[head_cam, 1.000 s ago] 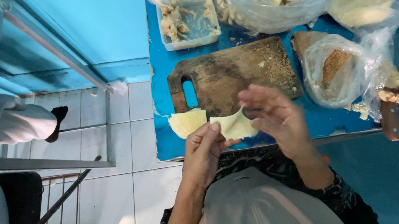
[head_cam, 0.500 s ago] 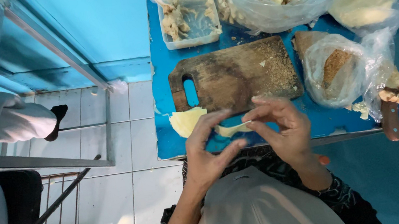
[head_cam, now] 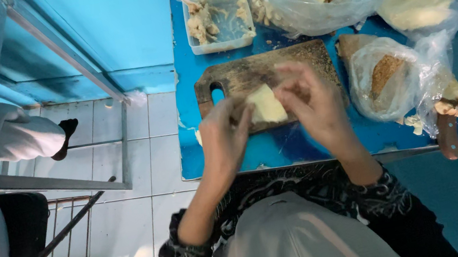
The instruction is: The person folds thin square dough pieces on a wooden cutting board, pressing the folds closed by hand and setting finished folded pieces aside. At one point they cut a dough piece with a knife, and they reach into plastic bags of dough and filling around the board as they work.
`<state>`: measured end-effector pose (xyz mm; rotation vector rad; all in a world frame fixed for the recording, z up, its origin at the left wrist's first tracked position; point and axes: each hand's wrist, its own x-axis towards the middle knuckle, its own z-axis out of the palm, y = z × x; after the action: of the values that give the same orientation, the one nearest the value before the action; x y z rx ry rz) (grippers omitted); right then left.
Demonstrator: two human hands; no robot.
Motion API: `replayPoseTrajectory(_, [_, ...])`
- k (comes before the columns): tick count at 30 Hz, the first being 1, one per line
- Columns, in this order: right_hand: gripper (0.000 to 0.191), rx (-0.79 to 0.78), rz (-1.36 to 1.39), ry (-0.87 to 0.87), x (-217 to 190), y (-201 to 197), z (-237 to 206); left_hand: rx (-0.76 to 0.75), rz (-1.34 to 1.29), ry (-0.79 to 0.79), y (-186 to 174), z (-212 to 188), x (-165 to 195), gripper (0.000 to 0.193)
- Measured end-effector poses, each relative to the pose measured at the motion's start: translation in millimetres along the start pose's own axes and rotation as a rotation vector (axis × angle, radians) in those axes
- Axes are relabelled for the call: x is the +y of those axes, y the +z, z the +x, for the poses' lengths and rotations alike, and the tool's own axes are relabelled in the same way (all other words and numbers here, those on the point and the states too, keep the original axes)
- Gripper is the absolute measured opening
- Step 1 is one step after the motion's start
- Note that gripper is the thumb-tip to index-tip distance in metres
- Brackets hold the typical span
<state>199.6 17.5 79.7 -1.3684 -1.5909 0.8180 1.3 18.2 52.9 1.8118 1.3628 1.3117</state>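
head view: both hands' fingers (head_cam: 238,122) pinched closed around pale folded wrapper (head_cam: 266,105) above wooden cutting board (head_cam: 250,70)

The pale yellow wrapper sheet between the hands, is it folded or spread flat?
Folded: the pale yellow wrapper sheet shows a compact wedge, pinched between left hand and right hand.

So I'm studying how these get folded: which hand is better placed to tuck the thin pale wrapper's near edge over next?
Probably the left hand: its fingertips pinch the pale wrapper sheet's near-left edge, while the right hand steadies the far side above the worn wooden cutting board.
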Motion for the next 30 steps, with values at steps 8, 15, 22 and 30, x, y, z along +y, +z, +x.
replayPoseTrajectory(8, [0.046, 0.036, -0.416, -0.234, 1, 16, 21, -0.002, 0.38, 0.131, 21, 16, -17, 0.025])
replayPoseTrajectory(15, [0.046, -0.051, -0.445, -0.401, 7, 28, 10, -0.046, -0.112, -0.068, 17, 30, -41, 0.022])
replayPoseTrajectory(22, [0.052, -0.165, -0.039, -0.199, 11, 6, 13, -0.196, -0.687, -0.379, 12, 38, -38, 0.026])
replayPoseTrajectory(30, [0.05, -0.007, 0.439, -0.021, 35, 19, 3, -0.151, -1.021, -0.504, 14, 33, -16, 0.044])
